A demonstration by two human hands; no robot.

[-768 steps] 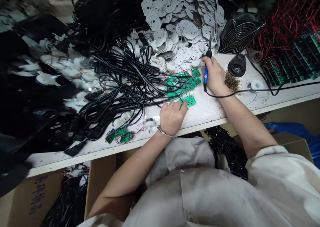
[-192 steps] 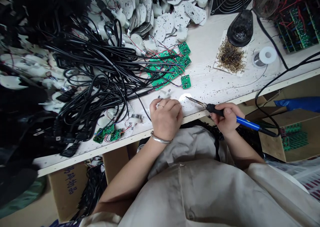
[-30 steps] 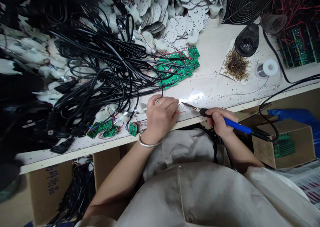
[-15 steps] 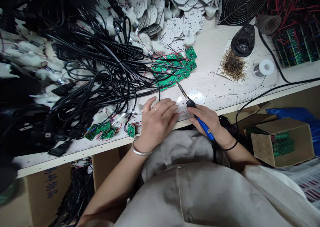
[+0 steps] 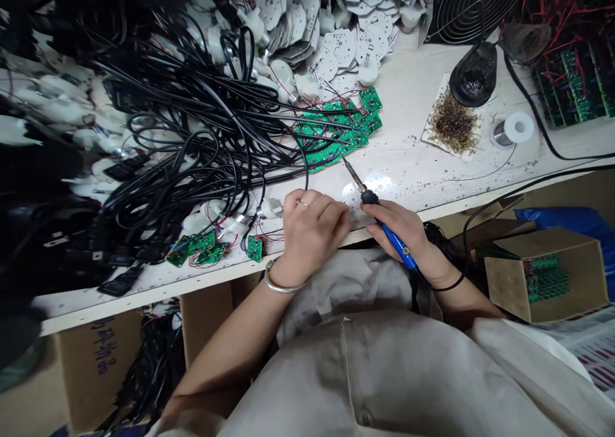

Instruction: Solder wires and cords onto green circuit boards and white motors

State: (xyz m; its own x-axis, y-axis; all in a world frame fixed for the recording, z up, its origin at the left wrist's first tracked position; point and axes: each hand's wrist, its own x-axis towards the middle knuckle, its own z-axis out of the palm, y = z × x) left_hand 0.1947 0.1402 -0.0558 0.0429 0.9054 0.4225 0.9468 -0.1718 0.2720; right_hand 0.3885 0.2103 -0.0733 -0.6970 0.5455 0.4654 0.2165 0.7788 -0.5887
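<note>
My right hand (image 5: 406, 232) is wrapped round the blue handle of a soldering iron (image 5: 394, 241). The iron's metal tip points up and left, close to the edge of a cluster of green circuit boards (image 5: 331, 129). Beside it, at the bench's front edge, my left hand (image 5: 314, 229) is closed with its fingers curled under; whatever they pinch is hidden. Thin red wires run to the left of that hand, near a small circuit board (image 5: 254, 248) and a white motor part (image 5: 270, 208). A black cable (image 5: 306, 168) comes down to its knuckles.
Bundled black power cords (image 5: 192, 136) and white motor housings fill the left. White plates (image 5: 336, 49) are stacked behind. At right are a solder spool (image 5: 512, 129), a pad with brown granules (image 5: 451, 126), a fan (image 5: 475, 8) and a cardboard box (image 5: 571, 270) of boards.
My left hand has moved slightly right, its fingers curling from a looser, spread pose into a closed one. My right hand keeps the soldering iron nearly still. The whole view has shifted slightly.
</note>
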